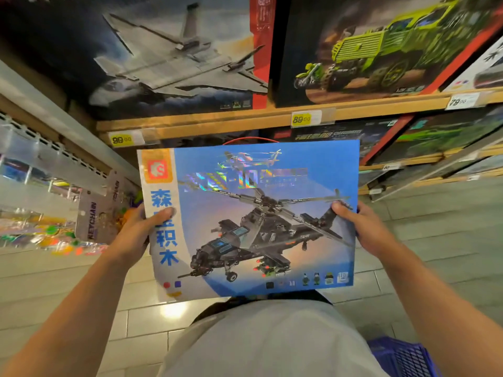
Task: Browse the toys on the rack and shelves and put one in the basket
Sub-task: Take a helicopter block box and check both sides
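bare forearms, light grey top [275,341] — plain

This is a toy shop aisle. Wooden shelves [245,123] carry large boxed building sets, a grey jet box [168,58] beside a green truck box [381,47], and yellow price tags [301,119] sit clipped along the shelf edges (one reads 89.00). To the left a peg rack [54,159] hangs small packaged trinkets, including a keychain card [94,219]. Pale floor tiles [435,254] run underneath, and a blue basket [400,357] shows at the bottom edge.
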